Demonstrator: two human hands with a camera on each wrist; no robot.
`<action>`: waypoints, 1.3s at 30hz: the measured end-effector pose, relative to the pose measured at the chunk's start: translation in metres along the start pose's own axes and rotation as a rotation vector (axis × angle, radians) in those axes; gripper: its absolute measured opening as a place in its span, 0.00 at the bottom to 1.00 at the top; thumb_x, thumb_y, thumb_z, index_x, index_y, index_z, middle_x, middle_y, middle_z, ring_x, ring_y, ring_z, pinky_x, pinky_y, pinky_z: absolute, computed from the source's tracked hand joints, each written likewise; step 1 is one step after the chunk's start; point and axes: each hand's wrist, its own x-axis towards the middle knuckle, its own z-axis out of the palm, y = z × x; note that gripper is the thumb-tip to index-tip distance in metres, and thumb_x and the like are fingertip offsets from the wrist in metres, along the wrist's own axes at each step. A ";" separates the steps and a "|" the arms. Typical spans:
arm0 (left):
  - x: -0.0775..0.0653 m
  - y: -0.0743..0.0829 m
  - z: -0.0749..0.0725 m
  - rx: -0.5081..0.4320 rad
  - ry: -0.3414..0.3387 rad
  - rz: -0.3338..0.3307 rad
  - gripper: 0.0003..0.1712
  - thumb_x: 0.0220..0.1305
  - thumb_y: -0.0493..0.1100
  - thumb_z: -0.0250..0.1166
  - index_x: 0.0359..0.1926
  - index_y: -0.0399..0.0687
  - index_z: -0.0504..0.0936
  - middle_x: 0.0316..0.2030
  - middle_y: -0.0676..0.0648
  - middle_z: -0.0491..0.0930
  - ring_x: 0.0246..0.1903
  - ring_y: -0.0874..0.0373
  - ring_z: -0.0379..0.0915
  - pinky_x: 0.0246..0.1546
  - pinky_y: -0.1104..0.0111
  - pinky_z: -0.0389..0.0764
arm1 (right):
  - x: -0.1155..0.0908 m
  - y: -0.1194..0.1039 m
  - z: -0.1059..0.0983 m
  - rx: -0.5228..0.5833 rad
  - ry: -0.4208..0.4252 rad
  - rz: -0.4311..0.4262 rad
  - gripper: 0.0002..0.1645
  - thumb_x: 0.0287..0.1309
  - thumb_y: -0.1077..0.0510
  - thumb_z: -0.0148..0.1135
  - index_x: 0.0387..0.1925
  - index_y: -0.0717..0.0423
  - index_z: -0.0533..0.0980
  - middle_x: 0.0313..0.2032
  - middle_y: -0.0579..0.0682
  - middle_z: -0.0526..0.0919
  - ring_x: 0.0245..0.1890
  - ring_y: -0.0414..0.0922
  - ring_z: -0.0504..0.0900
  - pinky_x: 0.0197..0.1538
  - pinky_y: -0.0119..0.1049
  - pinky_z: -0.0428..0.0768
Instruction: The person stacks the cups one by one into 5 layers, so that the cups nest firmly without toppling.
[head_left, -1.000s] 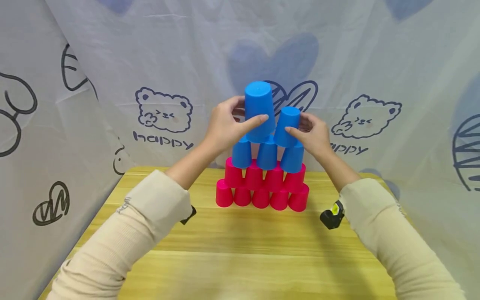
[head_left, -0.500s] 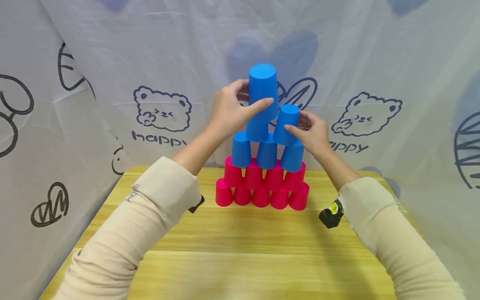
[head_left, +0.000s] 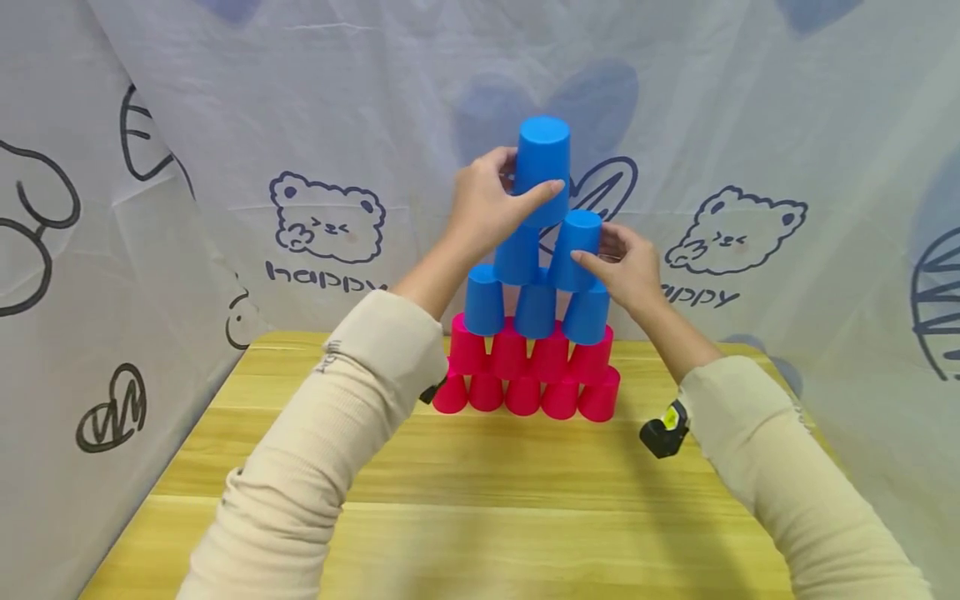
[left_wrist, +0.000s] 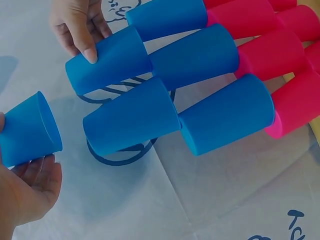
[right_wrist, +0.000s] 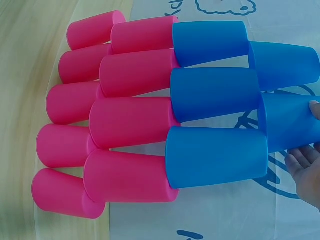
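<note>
In the head view my left hand (head_left: 487, 200) grips an upside-down blue cup (head_left: 543, 167), thumb across its front. The left wrist view shows a gap between this held cup (left_wrist: 27, 132) and the stack. My right hand (head_left: 630, 262) pinches the right-hand cup (head_left: 576, 254) of the stack's top row, thumb in front. Beside it stands the other top-row cup (head_left: 517, 254). These two rest on a row of three blue cups (head_left: 535, 308). Below are two rows of upside-down pink cups (head_left: 522, 394), several in each.
The stack stands near the back of a wooden table (head_left: 525, 500). Behind it hangs a pale printed curtain (head_left: 420, 100), close to the cups. Black wrist devices show below both sleeves, the right one (head_left: 663, 432) being nearer the table's right side.
My left hand has carried its blue cup up and to the right, uncovering the left top-row cup. My right hand stays on its cup, and the stack has kept its place.
</note>
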 end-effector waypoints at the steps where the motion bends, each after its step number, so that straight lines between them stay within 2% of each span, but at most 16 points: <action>1: 0.002 0.000 0.002 0.005 -0.005 -0.005 0.36 0.57 0.56 0.64 0.63 0.47 0.67 0.55 0.48 0.76 0.51 0.57 0.76 0.52 0.69 0.77 | 0.000 0.000 0.000 -0.001 -0.001 0.001 0.37 0.57 0.51 0.62 0.64 0.61 0.62 0.58 0.62 0.73 0.58 0.57 0.73 0.62 0.48 0.71; 13: 0.012 -0.002 0.023 0.044 -0.037 -0.056 0.36 0.59 0.54 0.62 0.64 0.44 0.65 0.59 0.45 0.73 0.56 0.52 0.73 0.56 0.62 0.75 | 0.001 0.001 0.000 0.002 -0.008 0.003 0.36 0.57 0.53 0.62 0.64 0.61 0.62 0.58 0.62 0.73 0.58 0.56 0.74 0.62 0.47 0.71; 19: 0.015 -0.003 0.029 0.018 -0.011 -0.081 0.35 0.59 0.54 0.62 0.64 0.44 0.65 0.59 0.45 0.73 0.56 0.51 0.73 0.56 0.61 0.75 | 0.000 0.001 0.000 -0.010 -0.001 -0.005 0.36 0.57 0.54 0.62 0.64 0.61 0.63 0.58 0.62 0.73 0.58 0.57 0.74 0.62 0.48 0.71; 26: 0.018 -0.001 0.031 0.058 -0.023 -0.092 0.35 0.59 0.54 0.62 0.63 0.43 0.65 0.58 0.44 0.74 0.55 0.51 0.74 0.55 0.61 0.76 | -0.001 0.002 -0.001 -0.011 0.000 -0.005 0.36 0.57 0.52 0.62 0.64 0.61 0.63 0.58 0.62 0.73 0.58 0.57 0.73 0.62 0.47 0.71; 34: 0.019 -0.003 0.037 -0.004 0.016 -0.106 0.38 0.59 0.52 0.63 0.67 0.44 0.60 0.62 0.44 0.69 0.60 0.50 0.69 0.59 0.59 0.72 | 0.000 0.003 -0.002 -0.013 0.011 -0.017 0.36 0.57 0.52 0.62 0.63 0.61 0.64 0.57 0.62 0.74 0.57 0.57 0.74 0.62 0.48 0.71; 39: 0.018 -0.008 0.041 -0.026 0.045 -0.079 0.39 0.58 0.50 0.64 0.67 0.45 0.59 0.63 0.45 0.68 0.62 0.50 0.67 0.61 0.60 0.70 | 0.000 0.005 -0.002 -0.020 0.011 -0.011 0.37 0.56 0.50 0.62 0.63 0.60 0.64 0.57 0.61 0.74 0.57 0.56 0.74 0.62 0.46 0.72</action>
